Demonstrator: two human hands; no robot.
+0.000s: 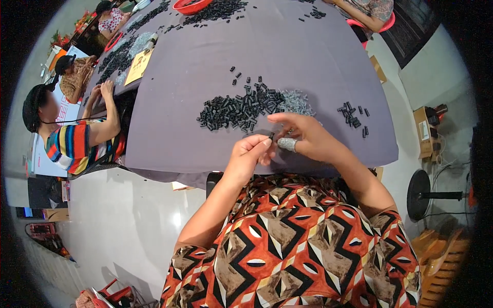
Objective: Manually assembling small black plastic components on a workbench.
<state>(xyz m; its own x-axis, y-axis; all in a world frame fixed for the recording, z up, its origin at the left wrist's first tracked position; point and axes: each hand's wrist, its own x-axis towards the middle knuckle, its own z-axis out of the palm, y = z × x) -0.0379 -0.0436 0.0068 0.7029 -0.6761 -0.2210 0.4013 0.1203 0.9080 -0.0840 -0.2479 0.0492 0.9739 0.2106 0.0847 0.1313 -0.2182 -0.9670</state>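
My left hand (pixel 248 154) pinches a small black plastic piece (pixel 271 135) between thumb and fingertips at the near edge of the table. My right hand (pixel 308 136) is beside it, fingers curled around several small silvery metal pieces (pixel 287 144); its fingertips touch the black piece too. Just beyond both hands lies a heap of small black plastic pieces (pixel 236 110), with a pile of silvery metal bits (pixel 295 102) on its right side. A small cluster of finished-looking black pieces (pixel 352 115) sits to the right.
The table wears a purple-grey cloth (pixel 205 61). A person in a striped shirt (pixel 77 141) sits at its left edge, others sit farther back. More black pieces (pixel 215 10) and a red bowl (pixel 190 5) lie at the far end. A fan base (pixel 418 195) stands right.
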